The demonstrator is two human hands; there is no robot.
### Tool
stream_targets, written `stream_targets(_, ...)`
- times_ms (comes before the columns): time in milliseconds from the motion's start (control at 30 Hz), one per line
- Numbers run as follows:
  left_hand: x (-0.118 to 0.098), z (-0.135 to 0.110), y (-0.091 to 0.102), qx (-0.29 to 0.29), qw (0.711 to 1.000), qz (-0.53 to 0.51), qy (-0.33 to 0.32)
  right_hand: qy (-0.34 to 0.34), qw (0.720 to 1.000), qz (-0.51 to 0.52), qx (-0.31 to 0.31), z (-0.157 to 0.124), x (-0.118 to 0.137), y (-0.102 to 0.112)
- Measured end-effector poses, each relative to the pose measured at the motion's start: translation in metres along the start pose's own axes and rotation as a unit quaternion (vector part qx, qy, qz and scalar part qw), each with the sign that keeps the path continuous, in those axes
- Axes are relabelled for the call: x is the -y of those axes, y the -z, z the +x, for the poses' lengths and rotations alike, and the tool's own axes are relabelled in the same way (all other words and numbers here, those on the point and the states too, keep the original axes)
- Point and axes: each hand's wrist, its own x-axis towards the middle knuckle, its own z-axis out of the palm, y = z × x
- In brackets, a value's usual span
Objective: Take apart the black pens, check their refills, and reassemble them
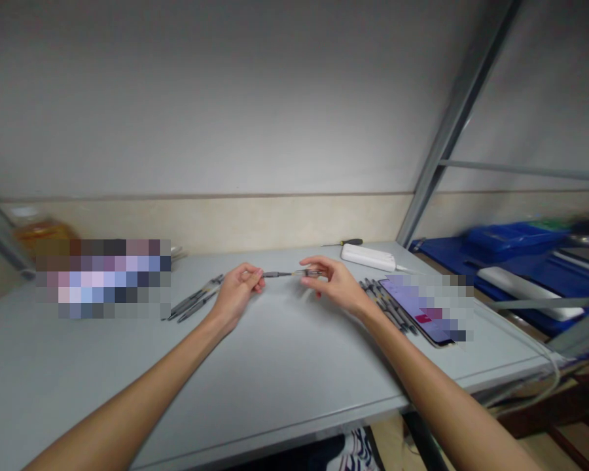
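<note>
Above the middle of the table, my left hand (238,291) pinches the dark grey barrel of a pen (276,274), which lies level and points to the right. Its thin tip end reaches toward my right hand (338,286). Between the thumb and fingers of that hand is a short, partly clear pen part (311,272), in line with the pen. Whether the two pieces touch I cannot tell. Left of my left hand lie several grey pens (196,301) side by side. More grey pens (390,307) are in a row beside my right forearm.
A lit phone (412,311) lies at the right, next to the pens. Behind it are a white power strip (368,257) with a cable and a screwdriver (351,243). A blurred bottle (44,232) stands far left. Metal posts (459,124) and a blue surface (442,255) flank the right side.
</note>
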Motion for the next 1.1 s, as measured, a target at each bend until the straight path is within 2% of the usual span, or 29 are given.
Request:
stream_targets(100,-0.003,-0.002,-0.001,0.003,1.0,-0.008,0.007,0.003,0.999,-0.038,-0.004,0.0,-0.002,-0.001)
stream_targets(233,-0.004,-0.003,0.001,0.013,0.995,0.079,-0.054,-0.046,0.997,-0.056,0.016,0.0,-0.005,-0.001)
stream_targets(367,-0.008,-0.006,0.001,0.016,0.979,0.174,-0.107,-0.119,0.991,0.033,0.047,-0.002,-0.005,0.001)
stream_targets(467,-0.013,-0.01,-0.001,0.005,0.97,0.209,-0.126,-0.194,0.97,0.113,0.092,-0.001,-0.005,0.005)
stream_targets(533,-0.015,-0.01,-0.002,0.014,0.969,0.211,-0.128,-0.216,0.962,0.126,0.108,0.0,-0.006,0.008)
stream_targets(600,-0.015,-0.01,-0.001,0.045,0.972,0.2,-0.113,-0.187,0.973,0.099,0.092,0.0,-0.006,0.008)
stream_targets(700,-0.013,-0.006,0.002,0.113,0.977,0.172,-0.053,-0.103,0.993,0.004,0.065,0.0,-0.004,0.007)
stream_targets(833,-0.011,-0.002,0.007,0.196,0.967,0.161,0.023,-0.02,0.992,-0.105,0.069,-0.001,0.0,0.005)
stream_targets(900,-0.012,-0.002,0.007,0.191,0.963,0.188,0.006,0.003,0.988,-0.14,0.073,-0.002,0.0,0.004)
stream_targets(1000,-0.013,-0.004,0.006,0.132,0.957,0.25,-0.064,0.007,0.983,-0.165,0.082,-0.002,-0.001,0.004)
stream_targets(1100,-0.015,-0.007,0.003,0.08,0.947,0.295,-0.1,-0.014,0.985,-0.15,0.09,-0.003,-0.003,0.004)
